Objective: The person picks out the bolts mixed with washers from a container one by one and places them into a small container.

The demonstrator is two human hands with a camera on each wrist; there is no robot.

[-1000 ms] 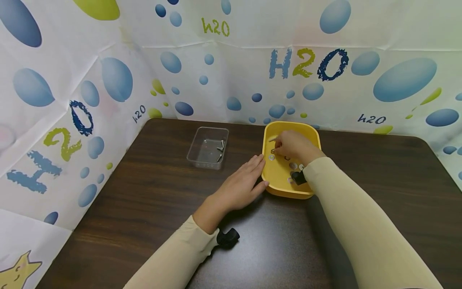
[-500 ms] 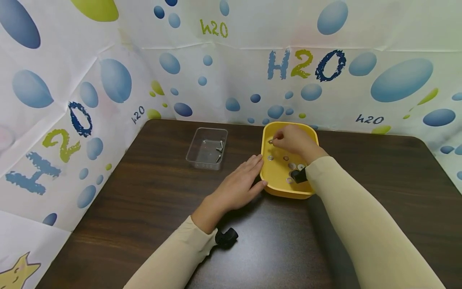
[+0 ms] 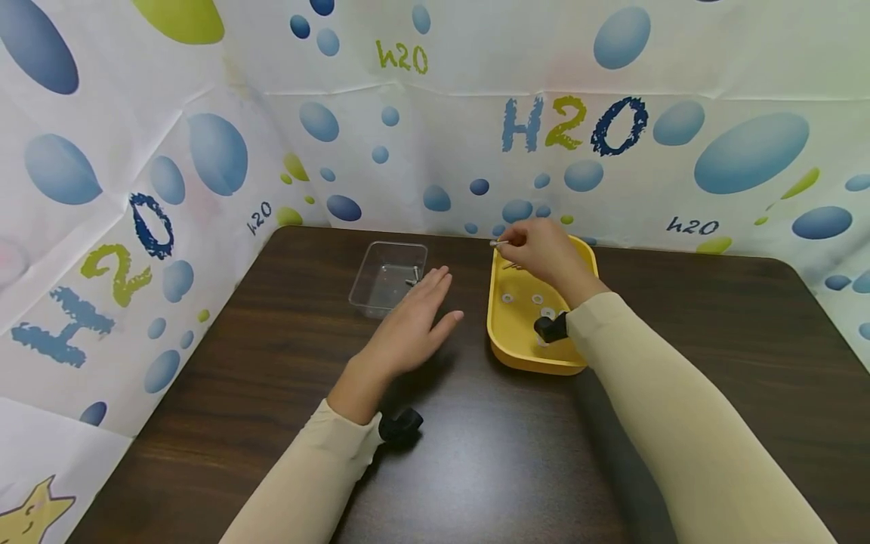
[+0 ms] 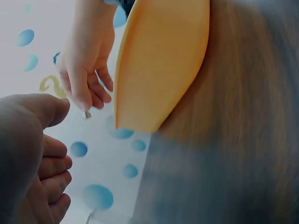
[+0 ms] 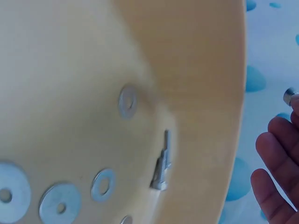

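Observation:
My right hand [image 3: 547, 253] pinches a small silver bolt [image 3: 498, 243] between thumb and fingertips, above the far left rim of the yellow tray [image 3: 513, 332]. In the right wrist view the bolt's round metal head [image 5: 288, 96] shows at the right edge, outside the tray wall. Flat washers [image 5: 60, 204] and a couple of bolts [image 5: 161, 168] lie on the tray floor. My left hand [image 3: 408, 329] is held with straight fingers between the tray and a clear plastic box [image 3: 381, 283], its fingertips overlapping the box's right side. Behind them, bolts [image 3: 414, 278] lie in the box.
Both containers stand toward the back of a dark wooden table [image 3: 272, 363]. Right behind it hangs a white sheet [image 3: 448, 121] printed with blue drops. A small black camera [image 3: 401, 427] sits at my left wrist, another [image 3: 552, 327] at my right.
My right hand has risen from the tray floor to its far left rim with a bolt. My left hand has left the tray's side and moved left toward the clear box.

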